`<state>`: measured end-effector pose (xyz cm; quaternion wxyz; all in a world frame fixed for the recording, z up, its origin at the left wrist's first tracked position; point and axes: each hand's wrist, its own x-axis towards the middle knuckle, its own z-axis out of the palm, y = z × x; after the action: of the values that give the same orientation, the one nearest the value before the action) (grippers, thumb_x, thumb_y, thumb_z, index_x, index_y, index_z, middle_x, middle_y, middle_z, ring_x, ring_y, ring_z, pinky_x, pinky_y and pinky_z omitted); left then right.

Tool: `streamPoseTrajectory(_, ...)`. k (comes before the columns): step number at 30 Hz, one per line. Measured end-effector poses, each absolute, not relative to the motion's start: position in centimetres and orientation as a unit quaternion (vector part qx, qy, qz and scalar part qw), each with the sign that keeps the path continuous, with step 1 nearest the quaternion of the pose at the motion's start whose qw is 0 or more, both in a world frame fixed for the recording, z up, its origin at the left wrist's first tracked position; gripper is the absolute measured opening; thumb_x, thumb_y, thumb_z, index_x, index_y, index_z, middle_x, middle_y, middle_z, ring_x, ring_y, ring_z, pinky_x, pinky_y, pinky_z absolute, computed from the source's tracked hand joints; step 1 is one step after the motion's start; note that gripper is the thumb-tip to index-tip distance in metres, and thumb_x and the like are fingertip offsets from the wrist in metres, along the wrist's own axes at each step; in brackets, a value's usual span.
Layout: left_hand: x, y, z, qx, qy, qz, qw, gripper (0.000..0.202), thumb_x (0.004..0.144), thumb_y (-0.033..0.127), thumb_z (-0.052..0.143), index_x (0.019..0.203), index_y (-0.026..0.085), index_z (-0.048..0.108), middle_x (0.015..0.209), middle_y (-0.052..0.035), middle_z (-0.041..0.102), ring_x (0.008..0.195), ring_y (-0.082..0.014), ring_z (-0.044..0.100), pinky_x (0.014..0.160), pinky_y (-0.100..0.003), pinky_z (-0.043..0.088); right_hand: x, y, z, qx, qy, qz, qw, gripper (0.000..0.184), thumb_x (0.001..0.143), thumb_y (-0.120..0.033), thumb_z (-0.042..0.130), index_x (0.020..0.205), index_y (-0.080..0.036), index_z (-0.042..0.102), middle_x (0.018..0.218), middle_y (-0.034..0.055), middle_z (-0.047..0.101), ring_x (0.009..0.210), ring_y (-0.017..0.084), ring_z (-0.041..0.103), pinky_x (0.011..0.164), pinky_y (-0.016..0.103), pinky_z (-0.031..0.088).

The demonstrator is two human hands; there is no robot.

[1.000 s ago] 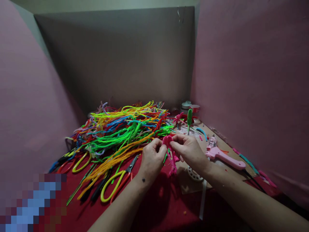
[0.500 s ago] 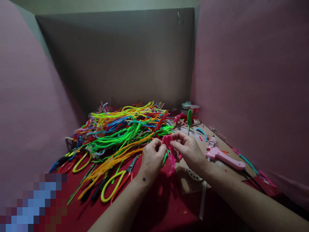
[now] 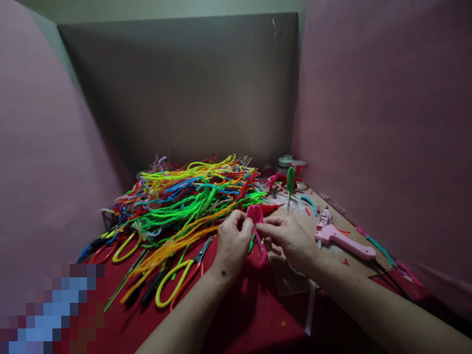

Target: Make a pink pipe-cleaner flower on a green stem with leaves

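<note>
The table, covered in dark red cloth (image 3: 228, 319), carries everything here. Across its left and middle lies a big loose heap of fuzzy, bendable stems in many colours (image 3: 195, 194), probably spread out so that single stems can be drawn by colour. On the right, a flat brown board (image 3: 291, 285) seems to be there to spare the cloth from glue and heat. On it lies a pale pink plastic glue gun (image 3: 344, 241), nozzle pointing away and handle slanting towards the right forearm, likely for an easy pick-up.

The 2 bare hands meet over the cloth between heap and board, apparently to keep the work clear of both. The left hand (image 3: 234, 241) pinches thumb against forefinger on the left side of a bright pink, fuzzy, rounded piece with a dangling tail (image 3: 255, 212). The right hand (image 3: 289, 236) holds its right side between thumb and forefinger, the other fingers loosely curled. The piece is upright, its tail hanging below the fingers, probably held by both edges to steady it.

Metal scissors with yellow and red handles (image 3: 199, 253) lie near the left wrist, loops towards the person. The smallest is a red scrap (image 3: 345, 262) beside the glue gun.
</note>
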<state>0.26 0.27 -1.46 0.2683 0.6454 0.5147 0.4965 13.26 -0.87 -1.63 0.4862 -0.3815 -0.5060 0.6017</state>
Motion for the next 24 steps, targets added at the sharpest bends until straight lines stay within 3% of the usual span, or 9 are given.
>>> streamPoseTrajectory(7,0.4,0.2,-1.6,0.666,0.505,0.492,0.243,0.016,0.077,0.025,0.048,0.063,0.018,0.053,0.055,0.0038,0.049,0.051,-0.0098,0.045,0.052,-0.021,0.035,13.3,-0.6,-1.4,-0.398,-0.498,0.601,0.482,0.024,0.063,-0.033,0.068,0.058,-0.013,0.055,0.046,-0.0071,0.039,0.040,0.003,0.029,0.037,0.020,0.015)
streamPoseTrajectory(12,-0.3,0.6,-1.4,0.682,0.488,0.460,0.292,0.020,0.078,0.031,0.051,0.077,0.016,0.064,0.068,-0.0011,0.062,0.060,-0.0124,0.054,0.055,-0.022,0.041,13.5,-0.3,-1.5,-0.414,-0.497,0.594,0.478,0.021,0.063,-0.029,0.065,0.054,-0.013,0.054,0.044,-0.0064,0.041,0.038,0.003,0.029,0.037,0.020,0.014)
streamPoseTrajectory(16,-0.6,0.7,-0.6,0.651,0.476,0.488,0.333,0.026,0.076,0.036,0.056,0.091,0.015,0.061,0.077,-0.0026,0.063,0.060,-0.0119,0.056,0.054,-0.022,0.044,13.6,-0.4,-1.5,-0.434,-0.515,0.573,0.467,0.022,0.067,-0.028,0.062,0.052,-0.014,0.052,0.040,-0.0070,0.039,0.035,0.003,0.028,0.037,0.021,0.013)
streamPoseTrajectory(19,-0.7,0.5,0.0,0.640,0.462,0.494,0.364,0.027,0.075,0.034,0.057,0.096,0.016,0.058,0.072,0.0002,0.061,0.051,-0.0090,0.051,0.050,-0.021,0.043,13.7,-0.4,-1.6,-0.442,-0.548,0.550,0.449,0.022,0.069,-0.029,0.061,0.055,-0.014,0.054,0.041,-0.0072,0.039,0.037,0.004,0.029,0.038,0.021,0.015)
streamPoseTrajectory(24,-0.9,0.5,0.4,0.682,0.454,0.469,0.330,0.018,0.077,0.031,0.055,0.087,0.018,0.063,0.055,0.0061,0.048,0.044,-0.0061,0.040,0.044,-0.018,0.033,13.9,-0.4,-1.7,-0.432,-0.575,0.546,0.429,0.023,0.070,-0.027,0.059,0.052,-0.015,0.051,0.042,-0.0075,0.038,0.039,0.004,0.029,0.040,0.022,0.017)
